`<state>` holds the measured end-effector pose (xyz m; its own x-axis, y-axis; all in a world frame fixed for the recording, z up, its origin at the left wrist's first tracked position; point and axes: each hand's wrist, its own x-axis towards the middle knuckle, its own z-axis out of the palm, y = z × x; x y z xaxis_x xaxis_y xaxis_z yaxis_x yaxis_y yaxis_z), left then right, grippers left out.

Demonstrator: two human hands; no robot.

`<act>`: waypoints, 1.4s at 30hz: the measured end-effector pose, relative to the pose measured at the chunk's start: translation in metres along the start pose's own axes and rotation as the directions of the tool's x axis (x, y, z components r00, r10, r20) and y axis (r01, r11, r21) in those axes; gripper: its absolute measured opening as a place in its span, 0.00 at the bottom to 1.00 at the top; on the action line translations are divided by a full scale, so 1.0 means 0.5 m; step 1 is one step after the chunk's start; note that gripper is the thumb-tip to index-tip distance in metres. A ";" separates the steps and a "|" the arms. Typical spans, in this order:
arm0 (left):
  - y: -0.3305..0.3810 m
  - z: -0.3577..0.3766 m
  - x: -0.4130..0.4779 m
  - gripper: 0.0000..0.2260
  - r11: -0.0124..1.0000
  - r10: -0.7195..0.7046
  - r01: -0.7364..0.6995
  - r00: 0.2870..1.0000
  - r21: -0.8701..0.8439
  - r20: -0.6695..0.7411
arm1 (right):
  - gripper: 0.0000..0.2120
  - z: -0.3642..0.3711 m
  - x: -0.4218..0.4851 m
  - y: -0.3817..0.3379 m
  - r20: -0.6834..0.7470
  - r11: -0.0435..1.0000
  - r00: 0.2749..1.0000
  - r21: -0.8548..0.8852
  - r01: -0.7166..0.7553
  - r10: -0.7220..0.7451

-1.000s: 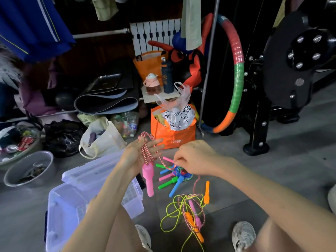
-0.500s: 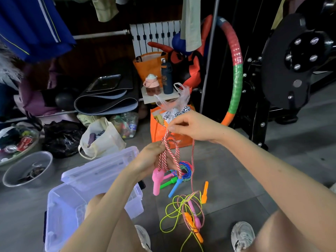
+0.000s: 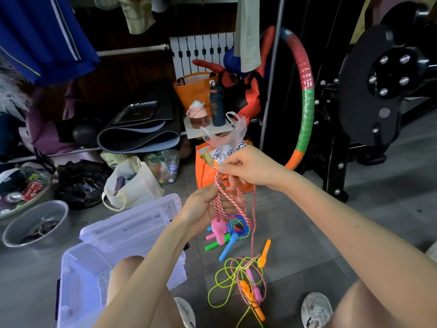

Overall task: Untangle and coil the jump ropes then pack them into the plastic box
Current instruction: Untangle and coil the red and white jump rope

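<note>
The red-and-white jump rope [image 3: 221, 197] hangs in the air between both hands, above the grey floor and in front of an orange bag [image 3: 204, 176]. The left hand [image 3: 204, 205] is curled around several gathered loops of it, and the right hand [image 3: 246, 165], just above, pinches the top of the loops between thumb and fingers. A pink handle [image 3: 218, 230] dangles below the left hand. One thin strand drops from the right hand to a tangle on the floor, where it is knotted with a yellow-green rope [image 3: 221, 280] and orange handles [image 3: 264, 253]. Behind the dangling handle lies a blue-green rope [image 3: 238, 224] in a small coil, with a blue handle [image 3: 228, 247] and a green handle [image 3: 216, 243] sticking out. The rope in hand is a twisted cord, striped like candy. The plastic box [image 3: 80, 280] sits open at lower left, translucent, with its lid [image 3: 132, 223] lying at its far edge. The left forearm and a bare knee cover much of it, so its inside cannot be made out. Further out are a cream tote bag [image 3: 134, 183], a metal bowl [image 3: 35, 223], a rolled mat [image 3: 137, 136], a striped hoop [image 3: 306, 91] and a black weight machine [image 3: 383, 86]. Two white shoes [image 3: 315, 312] are cut off by the bottom edge. The right hand hides how the loops end at the top.
</note>
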<state>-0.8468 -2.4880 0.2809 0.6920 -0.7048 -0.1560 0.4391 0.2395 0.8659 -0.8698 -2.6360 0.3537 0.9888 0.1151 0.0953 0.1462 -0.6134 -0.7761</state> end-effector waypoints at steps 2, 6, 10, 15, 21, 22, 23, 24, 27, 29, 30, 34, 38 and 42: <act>-0.002 0.000 -0.002 0.14 0.999 -0.003 0.003 1.000 -0.040 -0.002 | 0.18 -0.006 0.000 0.005 -0.033 1.000 0.999 -0.021 -0.011 0.010; -0.010 -0.013 -0.007 0.13 0.994 -0.035 0.036 0.999 -0.101 0.012 | 0.20 -0.027 0.004 0.032 -0.119 0.990 0.992 -0.135 -0.048 0.031; -0.008 -0.026 -0.011 0.13 0.988 -0.080 0.083 0.996 -0.129 0.032 | 0.17 -0.037 0.001 0.055 -0.161 0.993 0.983 -0.075 -0.097 0.084; -0.003 -0.016 -0.017 0.12 0.981 -0.128 0.143 0.984 -0.127 0.122 | 0.13 0.015 -0.006 0.074 -0.122 0.984 0.983 0.125 -0.124 0.140; 0.001 -0.019 -0.024 0.08 0.987 -0.118 0.128 0.988 -0.098 0.103 | 0.23 0.047 -0.052 0.100 0.148 0.898 0.967 0.364 -0.246 0.205; 0.002 -0.025 -0.023 0.08 0.988 -0.118 0.123 0.991 -0.093 0.064 | 0.24 0.048 -0.058 0.102 0.183 0.899 0.966 0.369 -0.237 0.180; 0.003 -0.032 -0.022 0.08 0.989 -0.121 0.123 0.992 -0.085 0.028 | 0.22 0.049 -0.064 0.104 0.206 0.903 0.966 0.365 -0.226 0.158; 0.005 -0.037 -0.021 0.09 0.990 -0.125 0.125 0.992 -0.069 0.004 | 0.18 0.052 -0.069 0.105 0.215 0.914 0.965 0.342 -0.219 0.151; 0.010 -0.047 -0.030 0.10 0.991 -0.132 0.133 0.991 0.023 -0.003 | 0.04 0.058 -0.076 0.121 0.175 0.920 0.967 0.317 -0.231 0.183; 0.015 -0.047 -0.039 0.08 0.987 -0.128 0.125 0.992 0.104 0.018 | 0.05 0.051 -0.086 0.122 0.186 0.863 0.957 0.419 -0.283 0.224; 0.018 -0.046 -0.044 0.08 0.983 -0.125 0.119 0.992 0.139 0.032 | 0.05 0.048 -0.092 0.124 0.211 0.831 0.946 0.458 -0.317 0.246; 0.026 -0.041 -0.051 0.10 0.991 -0.112 0.111 0.994 0.079 0.011 | 0.04 0.062 -0.103 0.133 0.218 0.654 0.920 0.650 -0.387 0.327; 0.027 -0.019 -0.048 0.12 0.996 -0.085 0.085 0.996 -0.016 -0.024 | 0.10 0.088 -0.099 0.124 0.202 0.451 0.948 0.842 -0.296 0.245; 0.031 -0.009 -0.049 0.14 0.993 -0.086 0.085 0.996 0.085 0.008 | 0.15 0.101 -0.095 0.123 0.156 0.344 0.946 0.905 -0.252 0.283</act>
<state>-0.8541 -2.4640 0.2961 0.6472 -0.7281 -0.2260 0.4463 0.1215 0.8866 -0.9094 -2.6396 0.2700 0.9724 0.0574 -0.2263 -0.2265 0.4671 -0.8547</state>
